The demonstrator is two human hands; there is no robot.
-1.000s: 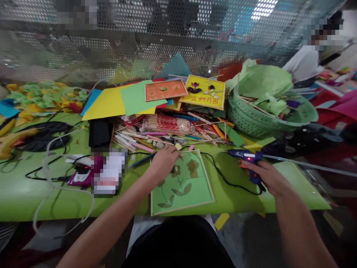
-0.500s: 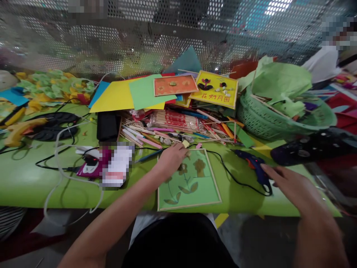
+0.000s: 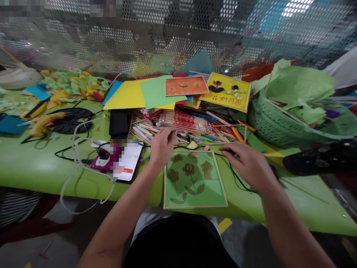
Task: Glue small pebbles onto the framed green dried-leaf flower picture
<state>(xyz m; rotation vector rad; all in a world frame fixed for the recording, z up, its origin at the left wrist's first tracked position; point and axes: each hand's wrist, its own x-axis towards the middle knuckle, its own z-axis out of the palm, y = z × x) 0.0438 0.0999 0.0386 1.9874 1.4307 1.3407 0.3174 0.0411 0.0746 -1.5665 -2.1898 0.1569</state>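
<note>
Compared with the earlier frames, the right hand (image 3: 248, 163) has left the blue glue gun and is now beside the upper right corner of the framed green picture (image 3: 208, 195), released, its fingers loosely extended. The left hand (image 3: 163, 147) has come off the picture to the front of the stick pile (image 3: 142, 124); its fingers are bent, and whether they grasp anything cannot be told. The picture lies flat near the front edge of the green table (image 3: 134, 191), between the forearms, and is fully exposed. It is roughly square, edged with thin pale strips, and bears brown flower and leaf shapes on thin dark stems; a small rounded piece sits at the centre of the middle flower (image 3: 189, 168). The table covering is smooth, with a dull sheen. The green basket (image 3: 267, 124) is perforated and rounded, holding crumpled paper. The orange panel (image 3: 186, 86) is rectangular and pale-edged. The sticks are slender, part of them bundled in clear wrap.
</note>
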